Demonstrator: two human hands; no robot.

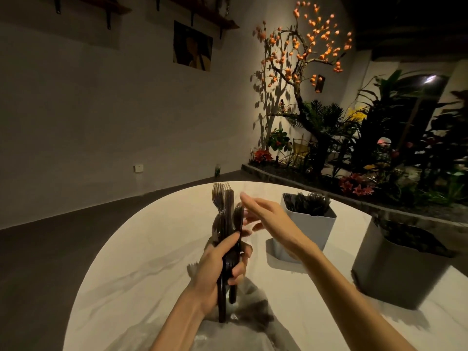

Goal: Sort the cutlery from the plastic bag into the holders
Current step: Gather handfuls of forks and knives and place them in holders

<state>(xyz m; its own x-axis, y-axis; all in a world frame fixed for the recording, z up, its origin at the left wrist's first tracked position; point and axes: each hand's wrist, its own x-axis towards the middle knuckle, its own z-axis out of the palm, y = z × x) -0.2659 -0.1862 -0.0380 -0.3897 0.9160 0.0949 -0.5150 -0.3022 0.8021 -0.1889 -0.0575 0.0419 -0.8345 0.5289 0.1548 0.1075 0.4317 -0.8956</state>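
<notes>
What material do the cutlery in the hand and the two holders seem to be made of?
The cutlery bundle, gripped by the left hand, looks like dark, smoky, glossy plastic: light passes through the fork tines. The nearer holder and the farther holder look like matte grey plastic with smooth walls and rounded corners, though coated metal is possible.

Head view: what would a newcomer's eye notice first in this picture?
Probably the bundle of dark plastic cutlery held upright in the left hand at the centre, with the right hand open beside it. Behind, on the right, a lit tree with orange fruits stands out, above two grey holders on the white table.
</notes>
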